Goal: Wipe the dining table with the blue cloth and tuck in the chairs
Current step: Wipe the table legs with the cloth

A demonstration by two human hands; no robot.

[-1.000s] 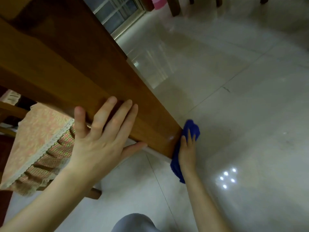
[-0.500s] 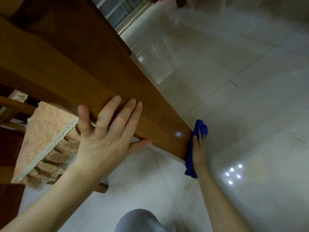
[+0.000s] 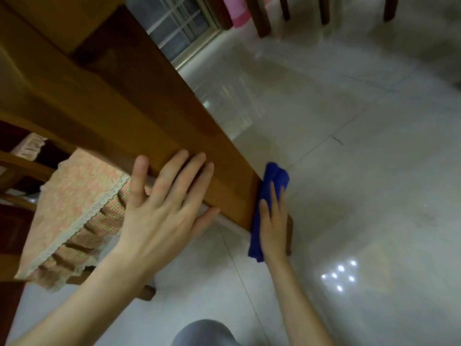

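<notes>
The wooden dining table (image 3: pixel 104 101) runs from the upper left down to a corner near the middle. My left hand (image 3: pixel 164 211) lies flat with straight fingers against its side edge. My right hand (image 3: pixel 273 221) presses the blue cloth (image 3: pixel 274 176) against the end face of the table at that corner, fingers straight. The cloth hangs down past my wrist. A chair (image 3: pixel 74 211) with a pink patterned, lace-trimmed seat cover sits under the table at the left.
Glossy white floor tiles (image 3: pixel 349 146) fill the right side, with light spots reflected. Dark wooden chair legs (image 3: pixel 262 18) and something pink (image 3: pixel 237 11) stand at the top. A window (image 3: pixel 179 28) shows at the upper middle. My grey-clad knee (image 3: pixel 204 333) is at the bottom.
The view has shifted a little. My right hand with the cloth has slid slightly along the table's end face. My left hand stays flat on the side edge.
</notes>
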